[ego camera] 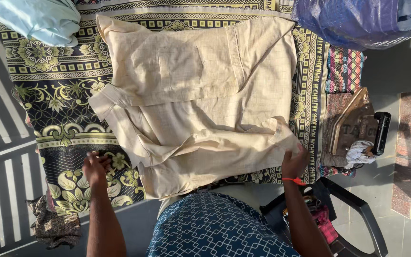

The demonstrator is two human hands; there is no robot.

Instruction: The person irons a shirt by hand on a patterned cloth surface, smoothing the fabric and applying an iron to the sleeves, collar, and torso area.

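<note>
1. A table draped in a dark floral-patterned cloth [67, 95] is seen from above in low sunlight, with a pale slatted floor to the left and grey floor to the right.
2. A cream shirt [200, 95] is spread across the middle of the cloth, collar toward the left, one side folded over the other; it is laid flat, apparently so that its creases can be worked out.
3. The left hand [95, 167] is rested on the patterned cloth just beside the shirt's near-left edge; the fingers are curled, and whether any fabric is pinched cannot be told.
4. The right hand [295, 163] is closed on the shirt's near-right corner, seemingly so the fabric is kept taut and square.
5. A heavy old iron [355, 126] is set on a folded patterned pad at the right end, well apart from the shirt, with a rag [359, 153] lying against it; it seems parked there to keep heat off the fabric.
6. A light blue garment [44, 19] is left at the far-left corner and a blue plastic bag [353, 19] at the far-right corner.
7. Open cloth is left along the left side of the shirt; the near edge is hemmed in by the person's body, and a black chair [348, 204] stands at the near right.
</note>
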